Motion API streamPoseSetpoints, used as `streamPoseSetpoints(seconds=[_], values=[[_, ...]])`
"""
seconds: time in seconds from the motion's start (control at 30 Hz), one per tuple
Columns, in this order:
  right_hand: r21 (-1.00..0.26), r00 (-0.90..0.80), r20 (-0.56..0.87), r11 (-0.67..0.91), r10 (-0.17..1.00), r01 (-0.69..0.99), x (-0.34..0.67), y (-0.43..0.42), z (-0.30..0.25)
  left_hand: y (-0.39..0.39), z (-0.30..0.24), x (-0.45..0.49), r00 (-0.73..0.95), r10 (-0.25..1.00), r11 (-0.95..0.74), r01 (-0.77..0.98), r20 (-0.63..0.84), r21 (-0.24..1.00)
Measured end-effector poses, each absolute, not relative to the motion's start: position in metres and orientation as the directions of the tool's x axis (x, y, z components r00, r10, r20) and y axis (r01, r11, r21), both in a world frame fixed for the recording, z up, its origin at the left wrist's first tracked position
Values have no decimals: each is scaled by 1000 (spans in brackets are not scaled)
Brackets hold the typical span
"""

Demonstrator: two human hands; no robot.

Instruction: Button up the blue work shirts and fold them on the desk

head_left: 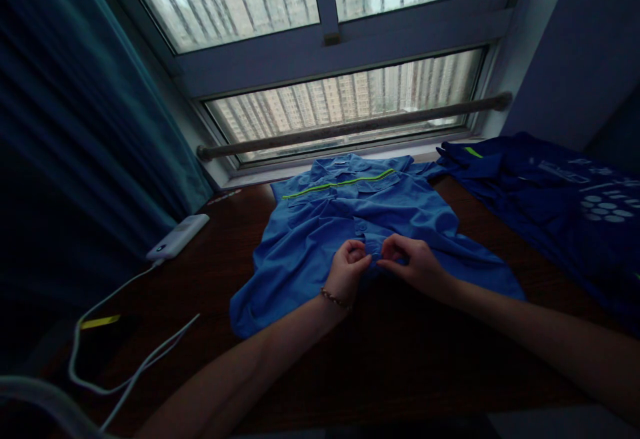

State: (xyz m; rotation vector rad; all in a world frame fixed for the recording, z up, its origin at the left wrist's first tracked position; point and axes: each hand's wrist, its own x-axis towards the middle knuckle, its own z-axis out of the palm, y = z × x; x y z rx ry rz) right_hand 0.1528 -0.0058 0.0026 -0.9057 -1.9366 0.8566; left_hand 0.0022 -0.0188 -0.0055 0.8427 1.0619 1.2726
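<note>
A light blue work shirt (320, 225) with a yellow-green stripe across the chest lies front up on the dark wooden table, its collar toward the window. At the lower front of the shirt, my left hand (350, 264) pinches the cloth near the button placket, thumb against bent fingers. Just to the right, my right hand (407, 262) pinches the same lower edge between thumb and forefinger. A small gap of cloth shows between the two hands. Whether a button sits under the fingertips is too dark to tell.
A darker blue garment (540, 179) with white print lies at the right. On the left are a white power bank (179, 237), a white cable (135, 375) and a yellow strip (101, 322) on the table (215, 279). A curtain (100, 125) and a barred window stand behind.
</note>
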Motion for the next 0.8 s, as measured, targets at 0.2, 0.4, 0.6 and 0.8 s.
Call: streamPoseSetpoints(seconds=[0.2, 0.4, 0.6, 0.8], values=[[-849, -438, 282, 435, 854, 301, 154, -4, 0, -24, 0, 4, -14, 997, 68, -204, -72, 977], [-870, -467, 227, 394, 854, 297, 154, -5, 2, -25, 4, 4, 71, 996, 71, -197, -58, 978], [-982, -550, -22, 86, 835, 169, 153, 4, -2, -24, 4, 3, 153, 988, 21, -85, -8, 996], [-831, -611, -6, 336, 792, 444, 164, 7, 15, -27, 11, -3, 257, 956, -228, 345, 142, 911]])
